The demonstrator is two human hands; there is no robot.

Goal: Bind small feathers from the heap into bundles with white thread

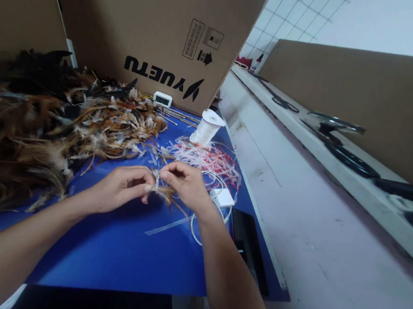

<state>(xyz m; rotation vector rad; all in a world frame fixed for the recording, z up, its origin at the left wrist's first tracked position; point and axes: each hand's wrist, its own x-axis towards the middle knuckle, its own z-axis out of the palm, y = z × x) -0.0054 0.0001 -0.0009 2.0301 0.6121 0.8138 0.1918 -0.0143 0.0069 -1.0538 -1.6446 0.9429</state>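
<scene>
My left hand (123,188) is closed, thumb and fingers pinching a small bunch of brown feathers (164,193) above the blue table. Its feather ends stick out to the right, under my right hand. A thin white strip (156,180) shows at the bunch, between the two hands. My right hand (185,187) is pinched shut at the strip's upper end; its fingertips partly hide the grip. A clear flat strip (167,226) lies on the table just below the hands.
Heaped brown and black feathers (47,133) cover the left side. Behind stand a white spool (208,127), tangled white and red strips (209,160) and a small digital display (162,99). A white adapter with cable (223,198) lies right. A cardboard box (153,19) rises at the back.
</scene>
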